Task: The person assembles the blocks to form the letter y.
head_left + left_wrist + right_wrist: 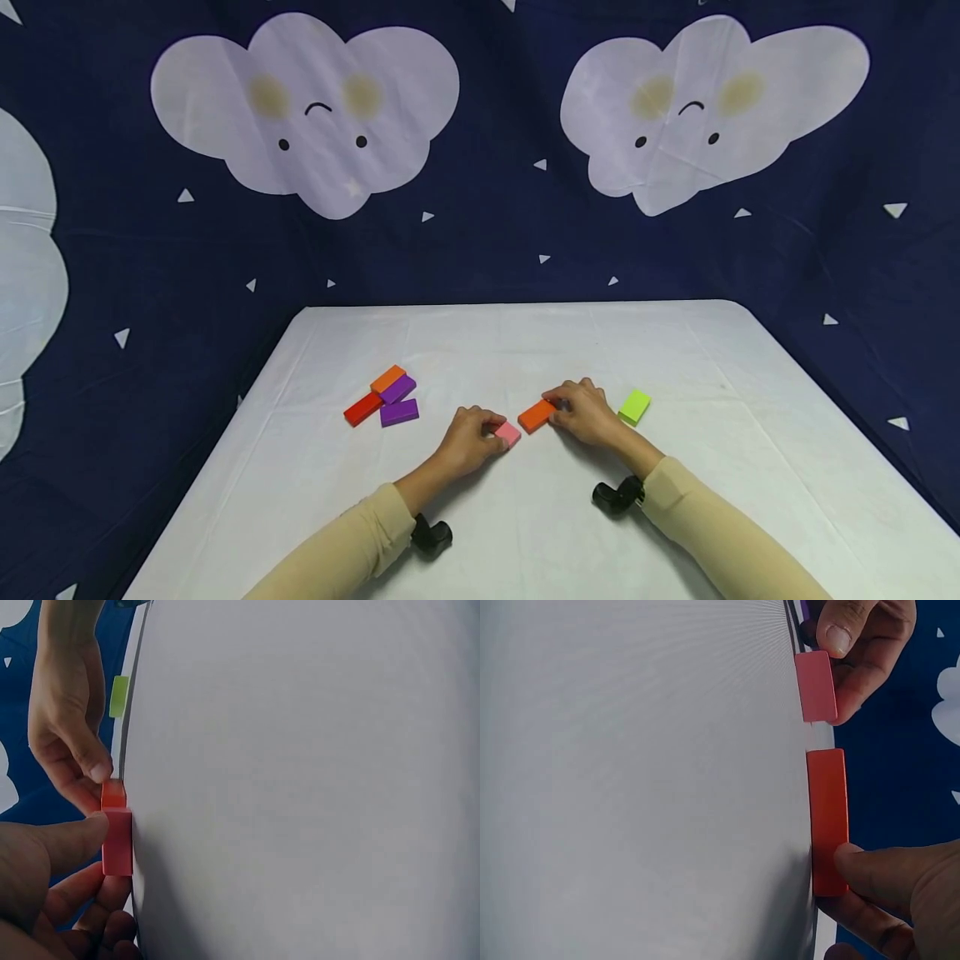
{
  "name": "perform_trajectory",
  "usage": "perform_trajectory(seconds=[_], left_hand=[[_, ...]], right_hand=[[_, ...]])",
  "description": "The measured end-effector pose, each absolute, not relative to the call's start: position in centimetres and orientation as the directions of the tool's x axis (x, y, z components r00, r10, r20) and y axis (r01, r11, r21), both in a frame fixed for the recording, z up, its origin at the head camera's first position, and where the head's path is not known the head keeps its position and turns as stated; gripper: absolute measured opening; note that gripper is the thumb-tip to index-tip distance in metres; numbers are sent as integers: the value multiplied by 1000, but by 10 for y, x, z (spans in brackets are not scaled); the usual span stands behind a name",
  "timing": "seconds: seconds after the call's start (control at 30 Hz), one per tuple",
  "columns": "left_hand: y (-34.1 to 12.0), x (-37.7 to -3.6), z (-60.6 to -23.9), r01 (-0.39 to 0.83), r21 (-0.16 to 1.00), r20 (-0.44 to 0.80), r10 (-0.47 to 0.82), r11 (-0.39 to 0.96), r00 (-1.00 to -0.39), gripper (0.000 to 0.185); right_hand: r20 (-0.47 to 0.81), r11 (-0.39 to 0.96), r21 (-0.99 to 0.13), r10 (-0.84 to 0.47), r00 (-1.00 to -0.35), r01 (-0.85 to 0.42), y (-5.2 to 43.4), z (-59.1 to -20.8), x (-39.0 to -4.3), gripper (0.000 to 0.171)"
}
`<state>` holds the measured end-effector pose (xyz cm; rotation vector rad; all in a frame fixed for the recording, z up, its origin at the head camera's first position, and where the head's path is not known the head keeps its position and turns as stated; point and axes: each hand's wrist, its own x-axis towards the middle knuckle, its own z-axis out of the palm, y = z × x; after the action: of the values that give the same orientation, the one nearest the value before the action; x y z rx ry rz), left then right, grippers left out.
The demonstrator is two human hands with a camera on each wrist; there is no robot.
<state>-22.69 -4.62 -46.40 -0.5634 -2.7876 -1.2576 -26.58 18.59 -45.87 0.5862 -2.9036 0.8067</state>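
Between thumb and fingers my left hand point(470, 439) pinches a pink block point(508, 434) near the middle of the table. Just to its right, my right hand point(585, 411) grips one end of an orange-red block point(536, 416). In the right wrist view a narrow gap parts the pink block point(817, 686) from the orange-red block point(829, 817). My right thumb point(877, 870) lies on the orange-red block's near end. The left wrist view shows the left thumb point(75, 841) against the pink block point(117, 844).
Right of my right hand lies a lime-green block point(634, 407). Toward the left sit a red block point(363, 409), an orange block point(387, 379) and two purple blocks point(399, 412), grouped closely. White cloth covers the table point(525, 350); a dark cloud-print curtain point(502, 150) hangs behind it.
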Motion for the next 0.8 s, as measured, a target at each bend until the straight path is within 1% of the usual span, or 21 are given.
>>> perform_trajectory(seconds=[0.17,0.37,0.8], left_hand=[[-41,-227,-464,350,701,195,306,622,-932,32],[-37,-227,-462,325,698,177,285,638,-942,31],[-30,-226,-461,305,681,181,250,666,-951,28]], right_hand=[[181,787,-475,-351,-919,-395,184,-459,-267,34],[177,789,-473,-351,-920,-392,182,-460,-269,34],[218,789,-436,-374,-901,-433,179,-460,-273,35]])
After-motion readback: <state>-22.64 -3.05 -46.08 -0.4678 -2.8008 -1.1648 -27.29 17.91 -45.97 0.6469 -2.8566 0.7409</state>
